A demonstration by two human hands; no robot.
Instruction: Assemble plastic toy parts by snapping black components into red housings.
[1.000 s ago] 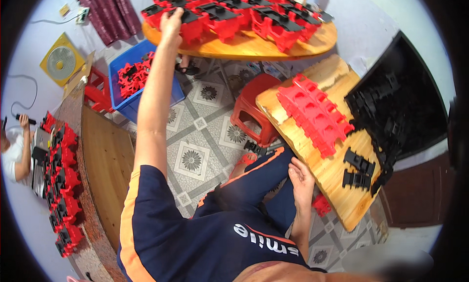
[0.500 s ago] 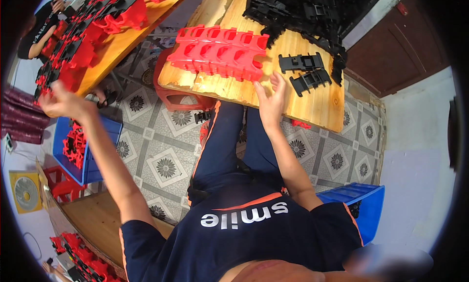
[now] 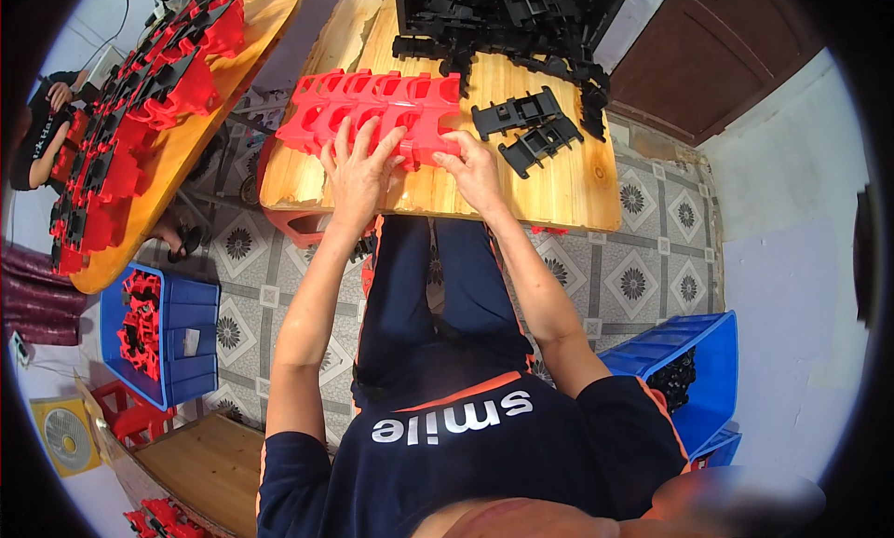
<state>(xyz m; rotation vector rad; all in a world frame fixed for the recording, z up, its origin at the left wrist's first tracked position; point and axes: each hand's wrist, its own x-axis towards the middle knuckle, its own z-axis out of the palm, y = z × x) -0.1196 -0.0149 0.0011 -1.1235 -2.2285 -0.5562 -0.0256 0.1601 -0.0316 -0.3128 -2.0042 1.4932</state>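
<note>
Two rows of red plastic housings (image 3: 372,119), set tightly side by side with openings on top, lie on the wooden table (image 3: 307,189). My left hand (image 3: 358,170) rests on the front row, its fingers spread over several housings. At the row's right end, my right hand (image 3: 473,173) touches the last housing with thumb and fingers apart. Just beyond that hand lie two black plastic frames, one farther back (image 3: 515,114) and one nearer (image 3: 540,147), touching or slightly overlapping.
A black tray heaped with black plastic parts (image 3: 540,16) stands at the table's back. On the left, another table (image 3: 237,86) carries red and black assemblies, with a person beside it. Blue crates stand on the floor at left (image 3: 191,352) and right (image 3: 717,380).
My left hand has swung in from the far left table onto the red housings. My right hand has come against their right end. The view has shifted, moving the table left in the picture.
</note>
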